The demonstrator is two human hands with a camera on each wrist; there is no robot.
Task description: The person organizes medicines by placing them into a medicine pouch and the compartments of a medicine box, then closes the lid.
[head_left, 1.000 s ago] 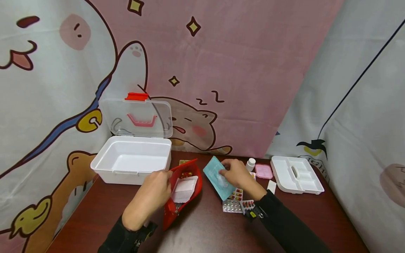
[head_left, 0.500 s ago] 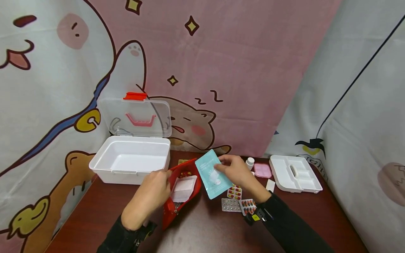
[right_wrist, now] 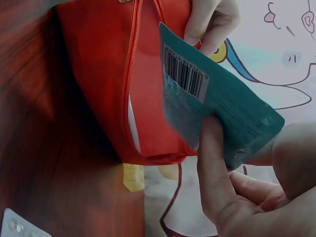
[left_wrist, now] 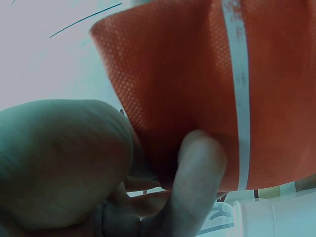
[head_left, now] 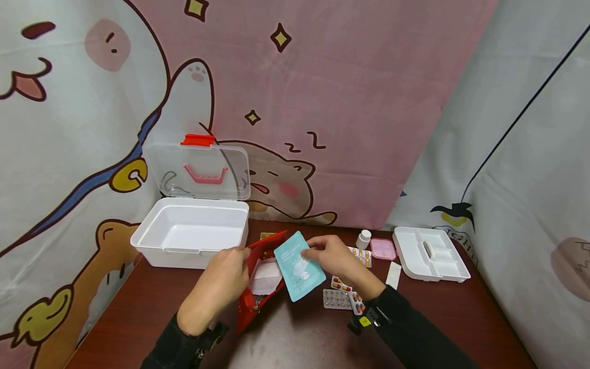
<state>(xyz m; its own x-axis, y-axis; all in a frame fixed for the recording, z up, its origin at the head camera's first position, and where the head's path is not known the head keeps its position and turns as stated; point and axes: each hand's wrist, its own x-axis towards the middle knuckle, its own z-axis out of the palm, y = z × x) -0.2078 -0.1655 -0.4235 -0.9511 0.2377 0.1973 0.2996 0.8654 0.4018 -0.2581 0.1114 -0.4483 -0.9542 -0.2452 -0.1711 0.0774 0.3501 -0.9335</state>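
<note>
Teal packet was pinched in the right fingers, just beside the red pouch that the left fingers gripped; printed cloth hung behind the brown table.

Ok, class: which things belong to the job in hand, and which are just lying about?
Job: red pouch, gripped by left hand, with white item inside; teal packet, pinched by right hand.
Seemingly lying about: open white box, white bottle, pink case, white tray, blister packs.

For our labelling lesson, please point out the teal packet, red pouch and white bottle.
Teal packet [head_left: 299, 267]: head view, printed face.
Red pouch [right_wrist: 100, 71]: right wrist view, fabric beside the zip.
White bottle [head_left: 362, 242]: head view, body below cap.
</note>
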